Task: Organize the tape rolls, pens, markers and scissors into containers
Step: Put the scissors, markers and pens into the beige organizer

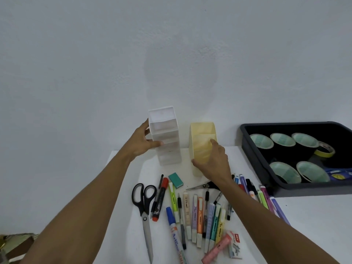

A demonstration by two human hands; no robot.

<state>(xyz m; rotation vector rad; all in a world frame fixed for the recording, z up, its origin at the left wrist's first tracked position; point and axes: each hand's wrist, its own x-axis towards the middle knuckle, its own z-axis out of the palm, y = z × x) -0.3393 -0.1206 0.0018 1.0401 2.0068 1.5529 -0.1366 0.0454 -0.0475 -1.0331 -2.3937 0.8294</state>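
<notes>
progress: tape rolls (282,139) sit in the black tray (304,189); pens and markers (199,216) plus scissors (143,199) lie loose on the counter (314,216) | hands: my left hand (142,141) grips the white container (165,136); right hand (213,161) wraps the yellow container (202,138); both look empty | so mostly undone, I reckon

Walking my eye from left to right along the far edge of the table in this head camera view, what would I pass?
Left hand → white compartment organizer → yellow organizer → black bin holding tape rolls.

White organiser (165,136), yellow organiser (202,143), black tray (255,149), black-handled scissors (143,204).
</notes>
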